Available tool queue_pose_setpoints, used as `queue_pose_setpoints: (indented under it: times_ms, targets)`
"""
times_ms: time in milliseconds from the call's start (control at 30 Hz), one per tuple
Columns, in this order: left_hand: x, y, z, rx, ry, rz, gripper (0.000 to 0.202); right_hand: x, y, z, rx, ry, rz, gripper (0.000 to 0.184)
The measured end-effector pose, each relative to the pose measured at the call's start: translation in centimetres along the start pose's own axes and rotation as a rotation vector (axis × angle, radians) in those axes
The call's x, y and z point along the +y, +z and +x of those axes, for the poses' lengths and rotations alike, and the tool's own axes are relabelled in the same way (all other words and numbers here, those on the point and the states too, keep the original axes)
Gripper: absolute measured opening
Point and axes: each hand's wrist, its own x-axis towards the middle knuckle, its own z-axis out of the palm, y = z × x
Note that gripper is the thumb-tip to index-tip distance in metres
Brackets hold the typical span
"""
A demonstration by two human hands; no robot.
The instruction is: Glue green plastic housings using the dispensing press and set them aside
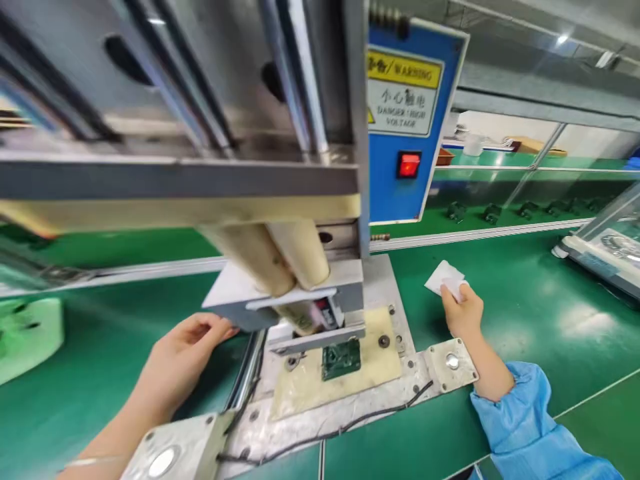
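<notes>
Lightly pinches a white sheet in the right hand.
Curls the left hand near the press on its right; cannot tell if grasping anything.

The green surface carries a metal machine base, a light-green piece at left and a clear-sided box at right.

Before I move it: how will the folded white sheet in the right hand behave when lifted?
Probably flexible: the white sheet looks thin and folded, though paper or cloth I can't tell. Likely light: the right hand grips just its near edge. Unlikely to roll, as it looks flat.
</notes>
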Motion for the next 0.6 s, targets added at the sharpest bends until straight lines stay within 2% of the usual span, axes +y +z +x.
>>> queue_pose_setpoints:
  times_ms: [100,200,433,600]
  targets:
    - [-1.4,0.3,0.2,-0.086,-0.086,-0.264,0.049,-0.1,-0.3,0.1,-0.005,-0.015,-0.035,0.046]
    - [-1.3,0.7,0.1,-0.078,-0.096,-0.371,0.044,-0.6,-0.6,0.0,-0.004,-0.026,-0.065,0.044]
    - [-0.3,1.5,-0.5,0.017,-0.075,-0.278,0.037,-0.7,-0.5,0.3,-0.005,-0.008,-0.104,0.041]
    - [-0.3,1.2,-0.7,0.072,-0.084,-0.245,0.046,-0.8,-0.5,0.3,-0.027,0.003,-0.079,0.04]
